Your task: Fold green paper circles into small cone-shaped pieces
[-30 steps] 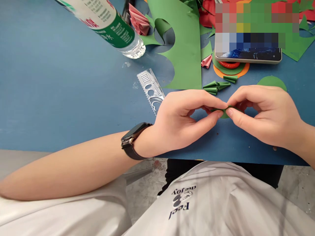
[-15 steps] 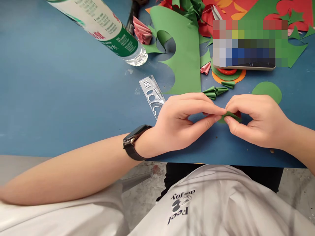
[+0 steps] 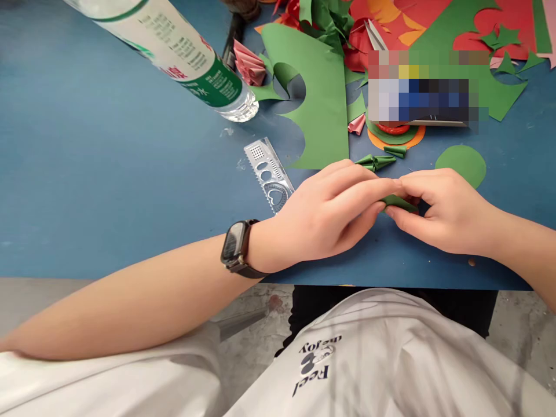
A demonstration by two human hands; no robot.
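Between my fingertips is a small piece of green paper point(image 3: 400, 202), bent or folded, close above the blue table. My left hand point(image 3: 336, 208), with a black watch point(image 3: 237, 246) on its wrist, pinches the paper's left end. From the other side my right hand point(image 3: 447, 211) grips it between thumb and fingers. The fingers hide much of its shape. Just beyond my hands lie several rolled green paper cones point(image 3: 377, 163), with one more green cone point(image 3: 395, 152) behind them. A flat green paper circle point(image 3: 461, 166) rests beyond my right hand.
A clear stencil ruler point(image 3: 269, 174) lies left of my hands. A water bottle point(image 3: 208, 75) stands farther left. Cut green paper point(image 3: 324, 116), a pink folded piece point(image 3: 248, 63), red scraps point(image 3: 512, 35), scissors point(image 3: 376, 36) and a blurred-out phone point(image 3: 438, 123) crowd the back.
My left hand has turned over the paper, its back now more upward, with the fingers reaching across. The paper has tilted. The view has shifted slightly.
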